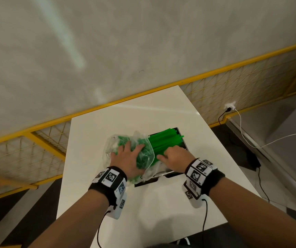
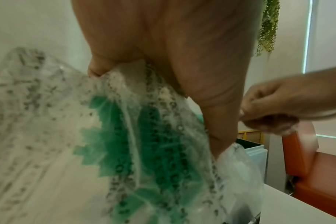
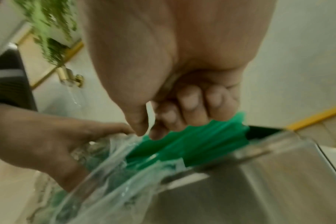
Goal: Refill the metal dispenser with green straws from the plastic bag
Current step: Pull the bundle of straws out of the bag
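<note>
We hold the plastic bag [image 1: 134,154] with our left hand [image 1: 125,158]. The fingers spread over the top of the bag and curl around it, so the left hand is gripping the bag. We think it does this so the bag stays put while the straws come out.

The green straws [image 1: 165,142] stick out of the bag's open mouth. Their far ends lie over the open top of the metal dispenser [image 1: 181,140], which stands on the white table [image 1: 143,212]. So the straws are half in the bag and half in the box.

Our right hand [image 1: 175,158] sits on the straws just beside the bag's mouth. Its fingers [image 3: 190,100] are bent. The thumb and first finger come close together at the edge of the bag, but it is blurry, so we cannot tell if they pinch the plastic or a straw. We guess this hand guides the straws down into the box.

From the head view we see the whole table and both hands at once. The right wrist view shows the shiny side of the dispenser [image 3: 259,181] from close by. The left wrist view shows the dark print on the bag [image 2: 125,151], and an orange seat [image 2: 316,174] beside the table, which the head view does not show clearly
</note>
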Available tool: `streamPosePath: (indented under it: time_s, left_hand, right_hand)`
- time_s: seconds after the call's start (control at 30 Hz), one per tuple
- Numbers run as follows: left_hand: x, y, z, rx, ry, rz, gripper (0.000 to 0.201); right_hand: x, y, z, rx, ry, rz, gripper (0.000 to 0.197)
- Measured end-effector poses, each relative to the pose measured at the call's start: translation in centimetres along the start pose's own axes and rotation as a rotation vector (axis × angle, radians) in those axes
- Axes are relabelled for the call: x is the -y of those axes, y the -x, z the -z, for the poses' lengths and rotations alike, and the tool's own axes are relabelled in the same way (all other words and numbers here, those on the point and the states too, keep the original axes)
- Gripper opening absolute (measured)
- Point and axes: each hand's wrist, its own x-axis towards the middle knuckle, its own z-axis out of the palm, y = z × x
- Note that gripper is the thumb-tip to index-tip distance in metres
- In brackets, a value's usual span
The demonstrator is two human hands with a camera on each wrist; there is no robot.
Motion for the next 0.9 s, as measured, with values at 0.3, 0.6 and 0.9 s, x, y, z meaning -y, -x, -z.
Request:
streamPosePath:
  time_s: [0.3, 0.6, 0.9]
  left_hand:
    - [1.1, -0.6, 1.1, -0.001, -0.055, -0.068, 0.076]
    - [8.5, 3.4, 0.8, -0.476, 0.672, 0.145, 0.101]
    - [8.9, 3.0, -5.4, -0.147, 1.425, 0.227, 0.133]
  right_hand:
    - [-0.6, -2.3, -1.5, 0.063, 0.218, 0.038, 0.081]
    - [0.0, -3.8, -3.8, 0.097, 0.106, -0.031, 0.070]
    - [0.6, -5.6, -4.2, 0.168, -0.092, 0.005, 0.078]
